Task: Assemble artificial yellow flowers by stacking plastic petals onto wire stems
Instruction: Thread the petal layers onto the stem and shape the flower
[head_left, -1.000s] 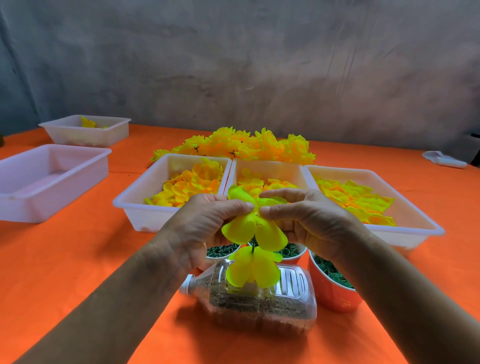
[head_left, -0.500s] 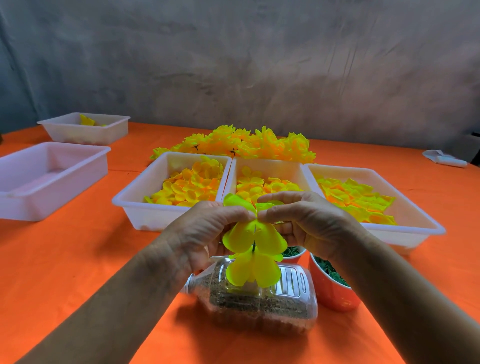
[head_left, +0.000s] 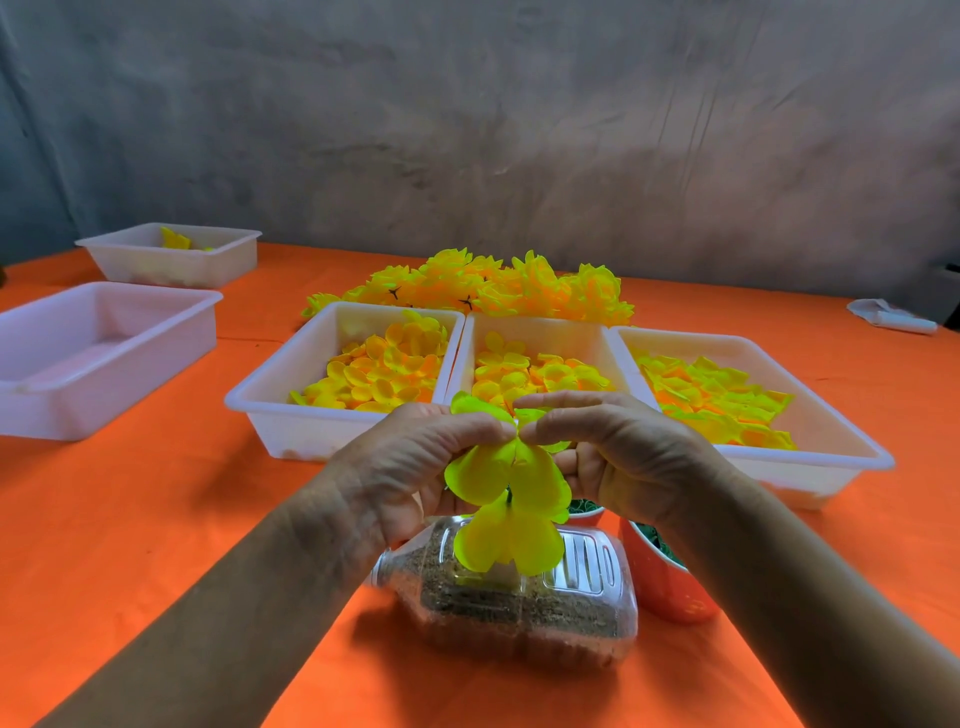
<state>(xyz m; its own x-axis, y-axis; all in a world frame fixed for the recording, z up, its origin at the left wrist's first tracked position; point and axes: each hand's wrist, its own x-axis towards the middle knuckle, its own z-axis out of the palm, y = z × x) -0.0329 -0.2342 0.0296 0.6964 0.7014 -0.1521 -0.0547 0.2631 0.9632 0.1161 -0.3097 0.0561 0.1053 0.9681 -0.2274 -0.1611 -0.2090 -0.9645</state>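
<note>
Both grips are narrow: the left hand (head_left: 415, 462) and right hand (head_left: 618, 452) pinch the yellow petal layer (head_left: 498, 467) fingertip to fingertip, above a lower petal layer (head_left: 506, 543) over the sand-filled bottle (head_left: 519, 608) on the orange tabletop (head_left: 156, 519).

hands (head_left: 511, 457) raised slightly, petal layer (head_left: 506, 470) higher

- I see both forearms reaching in from the bottom corners, bare, converging at centre.
- My left hand (head_left: 415, 467) has its back to the camera, thumb and forefinger pinched together at the tip.
- My right hand (head_left: 618, 457) mirrors it, fingertips nearly meeting the left's, lower fingers curled under.
</note>
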